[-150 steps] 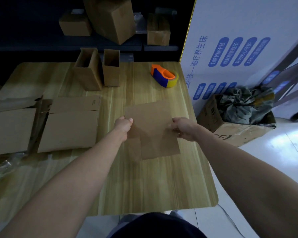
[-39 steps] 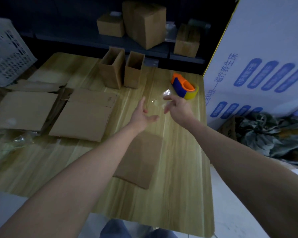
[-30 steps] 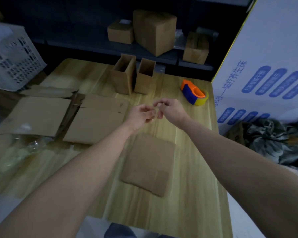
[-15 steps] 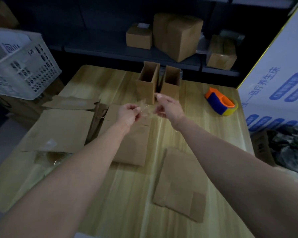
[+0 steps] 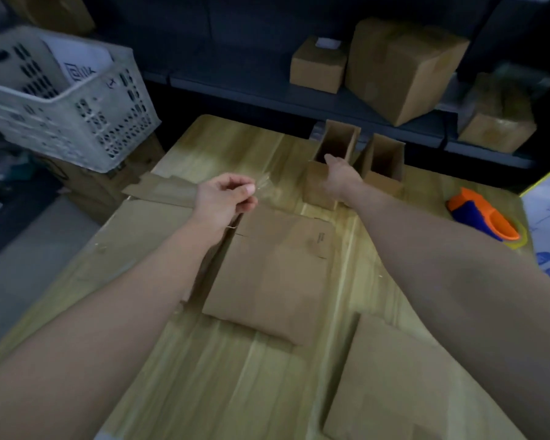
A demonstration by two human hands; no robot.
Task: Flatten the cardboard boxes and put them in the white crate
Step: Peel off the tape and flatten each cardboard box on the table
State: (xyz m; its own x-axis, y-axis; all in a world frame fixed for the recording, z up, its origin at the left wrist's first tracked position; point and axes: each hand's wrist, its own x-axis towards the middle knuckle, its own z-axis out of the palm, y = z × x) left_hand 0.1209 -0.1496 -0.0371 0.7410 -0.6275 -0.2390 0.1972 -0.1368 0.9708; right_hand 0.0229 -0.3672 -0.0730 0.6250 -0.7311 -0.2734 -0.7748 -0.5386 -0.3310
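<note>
A white perforated plastic crate stood beyond the left corner of the pale wooden table. The left hand pinched a crumpled clear tape strip, its grip tight, over the far edge of a flattened brown cardboard box. The right hand was at an open upright brown cardboard box; whether its grip held it could not be told. An orange-and-blue tape dispenser lay at the far right.
</note>
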